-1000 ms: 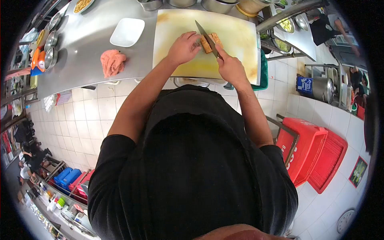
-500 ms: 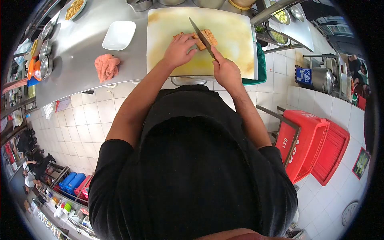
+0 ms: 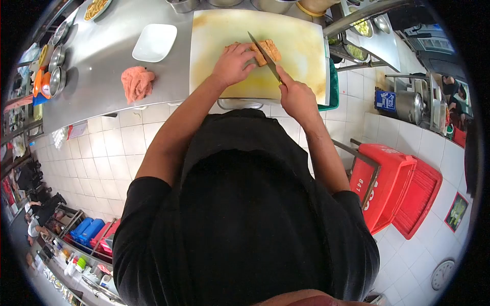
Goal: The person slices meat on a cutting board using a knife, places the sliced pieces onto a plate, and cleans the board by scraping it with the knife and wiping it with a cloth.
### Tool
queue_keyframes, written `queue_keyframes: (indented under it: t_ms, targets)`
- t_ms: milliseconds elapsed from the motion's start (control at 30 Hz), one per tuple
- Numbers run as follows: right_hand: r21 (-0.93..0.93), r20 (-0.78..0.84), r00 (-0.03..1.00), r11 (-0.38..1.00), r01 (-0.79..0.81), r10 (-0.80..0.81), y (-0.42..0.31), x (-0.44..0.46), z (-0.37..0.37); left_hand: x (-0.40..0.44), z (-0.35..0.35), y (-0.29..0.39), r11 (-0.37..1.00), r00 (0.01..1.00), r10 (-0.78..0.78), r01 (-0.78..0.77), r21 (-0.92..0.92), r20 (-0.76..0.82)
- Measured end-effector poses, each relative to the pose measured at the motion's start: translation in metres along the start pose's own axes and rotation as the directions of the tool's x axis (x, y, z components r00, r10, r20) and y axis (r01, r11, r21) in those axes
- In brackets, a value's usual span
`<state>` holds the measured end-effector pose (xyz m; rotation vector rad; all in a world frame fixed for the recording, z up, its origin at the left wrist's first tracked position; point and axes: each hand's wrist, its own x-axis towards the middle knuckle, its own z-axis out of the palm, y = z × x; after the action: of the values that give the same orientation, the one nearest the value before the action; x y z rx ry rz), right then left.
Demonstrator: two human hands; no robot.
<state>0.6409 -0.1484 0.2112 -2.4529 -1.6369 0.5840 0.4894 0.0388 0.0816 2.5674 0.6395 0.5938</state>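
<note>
The right hand (image 3: pixel 297 99) grips a long, dark-bladed knife (image 3: pixel 268 57), just drawn toward the stained white rectangular board's (image 3: pixel 309 56) near edge: slicing seems under way. Below lies golden-brown blocky food (image 3: pixel 274 49), midway between side edges; the left hand's (image 3: pixel 235 65) slightly spread fingers apparently steady it, contact partly hidden.

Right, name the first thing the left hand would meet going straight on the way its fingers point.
Probably the brown food block by the left hand's fingertips, then the knife; depth is unclear.
</note>
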Motion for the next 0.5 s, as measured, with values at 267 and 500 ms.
queue_keyframes:
  t_ms: [267,500]
  targets:
    - [-0.072,0.107,0.994,0.997,-0.009,0.017,-0.018,0.003,-0.023,0.004,0.003,-0.001,0.996,1.0,-0.013,0.013,-0.086,-0.005]
    - [-0.075,0.02,1.0,0.997,0.017,-0.015,-0.006,0.028,0.029,0.007,0.009,-0.007,0.995,0.999,-0.011,0.008,-0.104,-0.033]
